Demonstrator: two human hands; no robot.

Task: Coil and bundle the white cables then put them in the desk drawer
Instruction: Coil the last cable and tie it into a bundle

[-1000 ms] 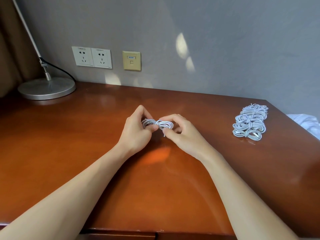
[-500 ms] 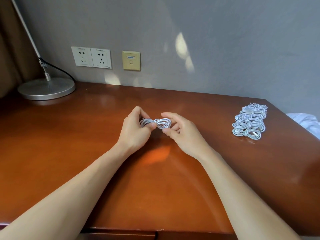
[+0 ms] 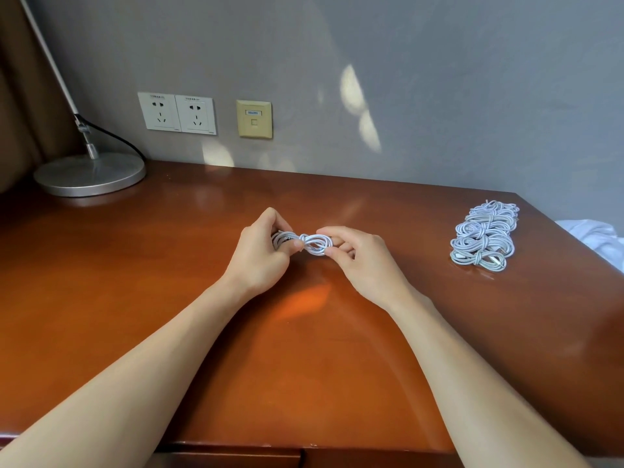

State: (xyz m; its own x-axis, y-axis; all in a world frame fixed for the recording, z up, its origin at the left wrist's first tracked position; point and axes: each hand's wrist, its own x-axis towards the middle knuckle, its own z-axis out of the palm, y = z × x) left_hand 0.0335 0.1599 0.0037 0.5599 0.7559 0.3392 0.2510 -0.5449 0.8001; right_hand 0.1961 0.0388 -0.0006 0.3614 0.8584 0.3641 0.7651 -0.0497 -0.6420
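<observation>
A coiled white cable point(image 3: 312, 244) is held between both hands just above the middle of the wooden desk point(image 3: 135, 265). My left hand point(image 3: 261, 255) pinches its left end, thumb pressed at the wrapped middle. My right hand point(image 3: 363, 261) grips its right loop with fingertips. A row of several bundled white cables point(image 3: 483, 236) lies on the desk at the right. The drawer front point(image 3: 236, 457) shows at the bottom edge, closed.
A silver lamp base point(image 3: 89, 175) with a black cord stands at the back left. Wall sockets point(image 3: 177, 113) and a beige data plate point(image 3: 254, 119) are on the grey wall. White fabric point(image 3: 597, 236) lies beyond the desk's right edge.
Both hands have shifted slightly away from me with the cable. The right fingers have moved to the coil's right loop, and the loose end that hung down is no longer visible.
</observation>
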